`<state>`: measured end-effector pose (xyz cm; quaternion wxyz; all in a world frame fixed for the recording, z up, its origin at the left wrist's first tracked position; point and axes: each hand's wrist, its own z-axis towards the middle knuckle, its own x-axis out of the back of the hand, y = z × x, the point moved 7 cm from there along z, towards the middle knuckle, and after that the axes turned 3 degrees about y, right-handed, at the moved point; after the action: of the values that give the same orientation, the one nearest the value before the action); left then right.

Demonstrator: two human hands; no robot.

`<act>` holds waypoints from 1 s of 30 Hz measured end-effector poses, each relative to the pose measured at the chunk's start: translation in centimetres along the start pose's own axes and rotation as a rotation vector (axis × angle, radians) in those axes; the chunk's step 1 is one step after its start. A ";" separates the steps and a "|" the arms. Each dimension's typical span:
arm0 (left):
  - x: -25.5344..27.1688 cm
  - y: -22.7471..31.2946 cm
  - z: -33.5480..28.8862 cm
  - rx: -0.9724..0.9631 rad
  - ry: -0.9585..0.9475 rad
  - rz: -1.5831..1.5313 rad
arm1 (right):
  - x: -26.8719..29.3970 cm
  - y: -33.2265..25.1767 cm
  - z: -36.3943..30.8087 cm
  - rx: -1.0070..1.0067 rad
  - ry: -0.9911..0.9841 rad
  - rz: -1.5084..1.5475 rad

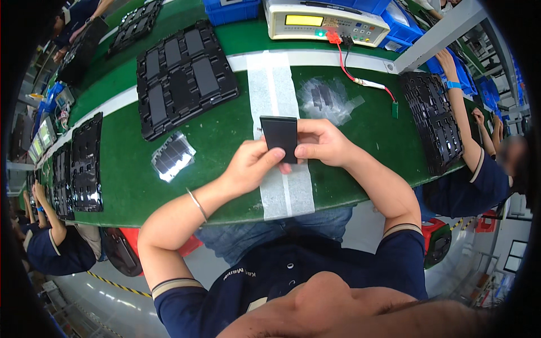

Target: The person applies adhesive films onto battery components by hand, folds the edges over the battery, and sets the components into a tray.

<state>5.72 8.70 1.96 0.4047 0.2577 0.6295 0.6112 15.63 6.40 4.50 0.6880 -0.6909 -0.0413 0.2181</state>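
A flat black rectangular slab (280,135) is held between my two hands above the bench. My left hand (252,162) grips its left side and lower edge, with the thumb across the front face. On the right side, my right hand (326,143) pinches it between thumb and bent fingers. Below them a pale cloth-like strip (287,194) with a white line runs across the green bench (225,194). Clear film pieces with dark strips (173,158) lie to the left, and more clear film (332,104) lies beyond my right hand.
A black moulded tray (181,104) holding grey slabs stands far left. Black trays (433,121) are stacked at the right, near a co-worker's arm (461,107). A bench meter (327,25) at the back has a red lead (342,61) running to a small green board (395,110).
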 end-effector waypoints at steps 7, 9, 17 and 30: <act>1.0 0.5 0.4 0.000 0.128 0.047 | -0.1 -0.5 0.2 0.160 0.049 -0.027; 1.3 3.3 0.1 -0.286 0.140 0.518 | 0.6 -2.1 -0.2 0.361 0.117 -0.397; 1.0 3.3 -2.2 -0.456 -0.257 1.122 | 2.5 -1.3 -3.5 0.157 0.164 -1.082; 0.9 1.4 -2.7 -0.306 -0.422 1.134 | 2.7 -0.3 -2.9 0.123 0.050 -1.091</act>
<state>2.80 8.09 2.95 0.1650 0.6061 0.2066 0.7501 19.23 4.69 4.04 0.7411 -0.5327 -0.3646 -0.1847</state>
